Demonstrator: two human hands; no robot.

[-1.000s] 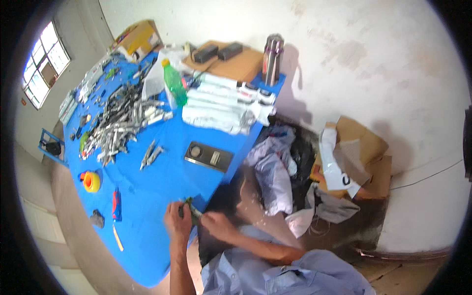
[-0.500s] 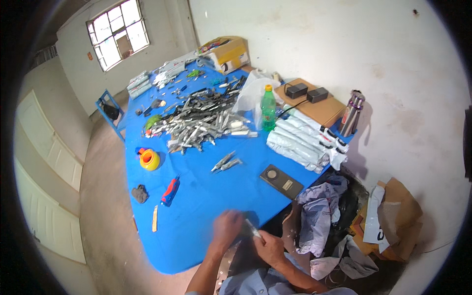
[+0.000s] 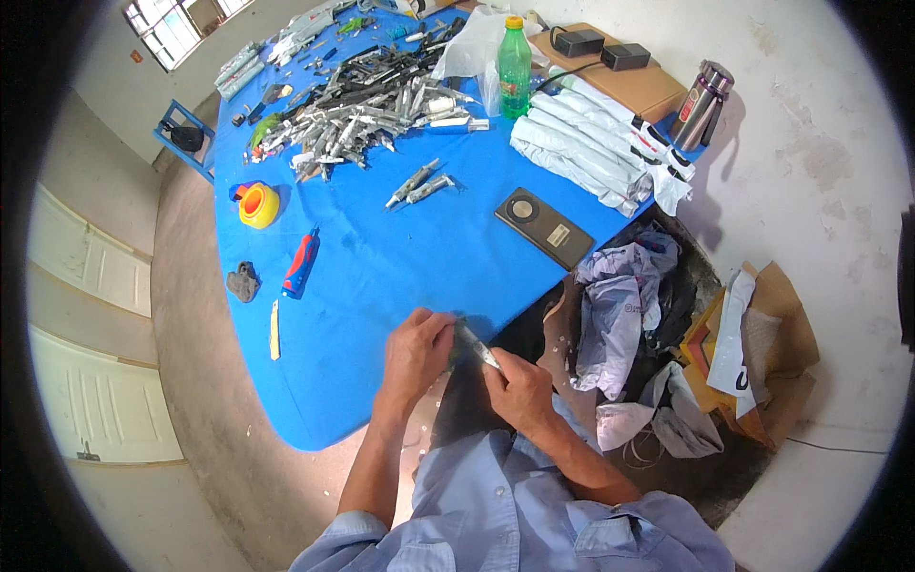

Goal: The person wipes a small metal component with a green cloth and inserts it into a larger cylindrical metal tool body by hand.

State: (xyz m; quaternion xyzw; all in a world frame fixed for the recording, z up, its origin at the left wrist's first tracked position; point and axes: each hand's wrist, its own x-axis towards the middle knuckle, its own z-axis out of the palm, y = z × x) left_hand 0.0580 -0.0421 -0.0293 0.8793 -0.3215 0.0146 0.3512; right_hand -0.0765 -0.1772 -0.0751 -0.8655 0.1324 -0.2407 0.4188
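Note:
Both of my hands meet at the near edge of a blue table (image 3: 381, 257). My left hand (image 3: 416, 353) and my right hand (image 3: 519, 386) grip the two ends of a small silver tube (image 3: 474, 345), which lies slanted between them. Its left end is hidden under my left fingers. Two similar silver tubes (image 3: 419, 183) lie loose in the middle of the table. A large heap of silver tubes (image 3: 367, 105) covers the far part of the table.
A black flat device (image 3: 543, 227), a yellow tape roll (image 3: 258, 204), a red-blue tool (image 3: 300, 264), a green bottle (image 3: 515, 67), white wrapped bundles (image 3: 591, 148), a steel flask (image 3: 702, 92). Plastic bags (image 3: 620, 305) and cardboard (image 3: 762, 353) lie on the floor to the right.
The view has swung, so the table now stretches away ahead. My hands have stayed together at the near table edge, working on the small tube.

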